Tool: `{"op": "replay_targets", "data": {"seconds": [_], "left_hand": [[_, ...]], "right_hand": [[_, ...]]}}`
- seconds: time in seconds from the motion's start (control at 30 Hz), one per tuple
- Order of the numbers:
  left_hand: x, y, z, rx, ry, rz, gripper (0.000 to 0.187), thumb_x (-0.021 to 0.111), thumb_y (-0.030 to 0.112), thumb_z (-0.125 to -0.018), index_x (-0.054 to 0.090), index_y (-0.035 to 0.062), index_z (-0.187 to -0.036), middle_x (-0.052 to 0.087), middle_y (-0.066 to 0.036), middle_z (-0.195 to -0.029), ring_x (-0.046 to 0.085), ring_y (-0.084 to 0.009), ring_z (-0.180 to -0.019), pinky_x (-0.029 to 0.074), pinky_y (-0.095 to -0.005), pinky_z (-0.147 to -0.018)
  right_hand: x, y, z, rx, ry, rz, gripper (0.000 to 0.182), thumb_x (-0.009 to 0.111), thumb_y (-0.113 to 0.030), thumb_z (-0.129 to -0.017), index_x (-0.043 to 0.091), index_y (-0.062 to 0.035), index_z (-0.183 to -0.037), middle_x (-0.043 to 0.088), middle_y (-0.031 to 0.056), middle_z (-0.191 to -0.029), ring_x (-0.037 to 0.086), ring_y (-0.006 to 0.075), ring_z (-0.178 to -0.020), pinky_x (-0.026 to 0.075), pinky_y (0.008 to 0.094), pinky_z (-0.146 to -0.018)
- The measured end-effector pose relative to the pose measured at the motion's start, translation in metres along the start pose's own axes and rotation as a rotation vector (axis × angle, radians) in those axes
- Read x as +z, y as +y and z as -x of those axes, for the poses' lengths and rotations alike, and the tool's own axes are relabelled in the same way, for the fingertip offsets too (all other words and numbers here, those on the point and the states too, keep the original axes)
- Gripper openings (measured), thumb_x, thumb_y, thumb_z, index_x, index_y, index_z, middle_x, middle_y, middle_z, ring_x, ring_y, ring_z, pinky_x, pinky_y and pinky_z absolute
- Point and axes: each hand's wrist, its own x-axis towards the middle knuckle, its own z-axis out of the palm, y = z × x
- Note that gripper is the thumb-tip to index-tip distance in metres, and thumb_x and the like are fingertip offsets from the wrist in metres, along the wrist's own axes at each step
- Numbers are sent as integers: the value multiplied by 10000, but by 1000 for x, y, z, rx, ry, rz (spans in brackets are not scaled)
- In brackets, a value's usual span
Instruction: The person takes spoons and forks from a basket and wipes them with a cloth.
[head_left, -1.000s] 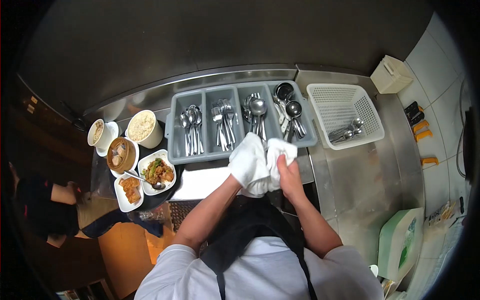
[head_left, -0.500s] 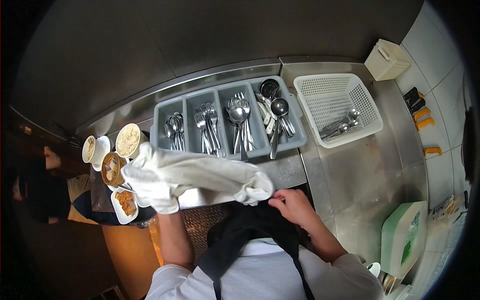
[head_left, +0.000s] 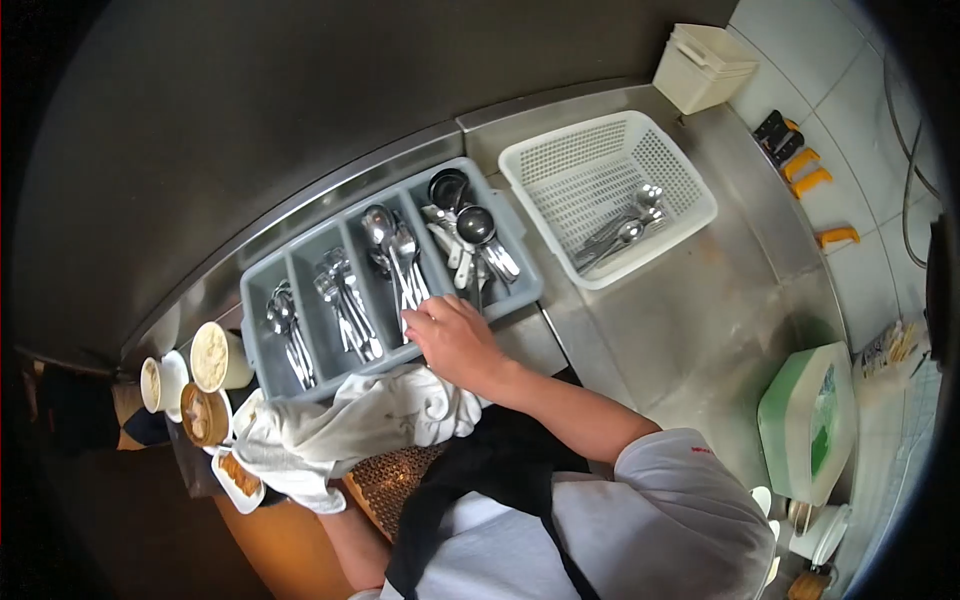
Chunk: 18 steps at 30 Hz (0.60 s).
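Observation:
A grey cutlery tray (head_left: pixel 262 345) with compartments stands in front of me. My right hand (head_left: pixel 452 338) is at the near edge of its third compartment, with the fingers closed on the handle of a large spoon (head_left: pixel 381 228) lying there with other cutlery. A white cloth (head_left: pixel 345 425) hangs bunched along the tray's near side. My left hand is under the cloth and holds it up; its fingers are hidden, and only the wrist (head_left: pixel 338 520) shows. Teaspoons (head_left: pixel 288 325), forks (head_left: pixel 345 300) and ladles (head_left: pixel 476 226) with white-handled pieces fill the other compartments.
Right of the tray, a white perforated basket (head_left: pixel 540 190) holds several spoons and forks. A cream container (head_left: pixel 705 70), orange-handled tools (head_left: pixel 805 172) and a green-and-white tub (head_left: pixel 808 425) stand farther right. Left are a rice bowl (head_left: pixel 222 355), a bamboo steamer (head_left: pixel 205 418) and a plate of fried food (head_left: pixel 240 478).
My right hand has left the cloth's end, reached forward to the tray and closed on a spoon handle. The cloth has sagged and bunched. The view has turned and shifted right.

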Motion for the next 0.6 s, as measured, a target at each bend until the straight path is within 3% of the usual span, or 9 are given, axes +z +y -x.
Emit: {"op": "replay_targets", "data": {"seconds": [0.1, 0.17, 0.2, 0.23, 0.3, 0.4, 0.43, 0.53, 0.6], "left_hand": [[1, -3, -3, -31, -13, 11, 179, 506, 175, -919, 498, 45, -1041, 495, -4, -887, 500, -84, -717, 443, -218, -640], [6, -5, -4, -49, -31, 27, 187, 508, 178, -917, 497, 45, -1047, 496, -7, -892, 501, -88, -723, 443, -222, -647], [10, -6, -4, -60, -42, 37, 191, 509, 180, -916, 496, 44, -1049, 497, -9, -895, 502, -90, -726, 443, -224, -651], [13, -7, -4, -67, -53, 51, 195, 511, 181, -915, 495, 44, -1052, 498, -10, -898, 503, -92, -730, 442, -227, -654], [22, -8, -1, -95, -87, 87, 202, 513, 184, -913, 494, 43, -1058, 500, -13, -903, 504, -96, -736, 442, -231, -661], [32, -10, 4, -145, -164, 142, 215, 517, 188, -911, 493, 42, -1066, 502, -18, -912, 507, -103, -746, 441, -238, -671], [35, -11, 6, -161, -189, 159, 219, 518, 189, -910, 492, 42, -1069, 503, -20, -914, 507, -105, -749, 441, -240, -675], [33, -16, 9, -244, -244, 211, 231, 522, 194, -907, 491, 41, -1077, 506, -24, -923, 510, -111, -759, 441, -247, -685], [26, -21, 12, -313, -274, 242, 239, 525, 196, -905, 490, 40, -1083, 507, -28, -928, 511, -116, -766, 440, -252, -692]], "right_hand": [[-57, 39, -1, 21, -18, 181, 216, 647, -206, -853, 670, -28, -972, 651, 130, -933, 615, 315, -884, 490, 416, -789], [-110, 86, -7, 306, -104, 351, 215, 564, -203, -888, 680, -23, -907, 641, 185, -844, 628, 366, -804, 503, 456, -734], [-132, 104, -15, 586, -65, 357, 202, 569, -185, -873, 682, -21, -904, 650, 213, -877, 637, 380, -825, 508, 457, -747], [-140, 176, -13, 644, -225, 615, 240, 588, -225, -874, 685, -14, -934, 666, 209, -949, 643, 386, -880, 516, 455, -771], [-172, 222, -12, 878, -312, 663, 374, 611, -349, -875, 675, -15, -1030, 656, 190, -1088, 643, 364, -961, 520, 439, -802], [-164, 248, -11, 1205, -363, 686, 549, 623, -488, -851, 639, -25, -1147, 629, 162, -1183, 638, 330, -1021, 518, 457, -803], [-161, 259, -13, 1318, -482, 644, 690, 552, -608, -846, 590, -48, -1247, 560, 155, -1291, 574, 303, -1149, 487, 486, -853], [-142, 283, -14, 1503, -430, 741, 743, 438, -669, -868, 580, -62, -1271, 536, 153, -1315, 494, 313, -1241, 438, 522, -913], [-144, 281, -17, 1507, -438, 687, 735, 422, -656, -880, 556, -62, -1292, 486, 177, -1340, 476, 362, -1200, 419, 511, -837]]}}
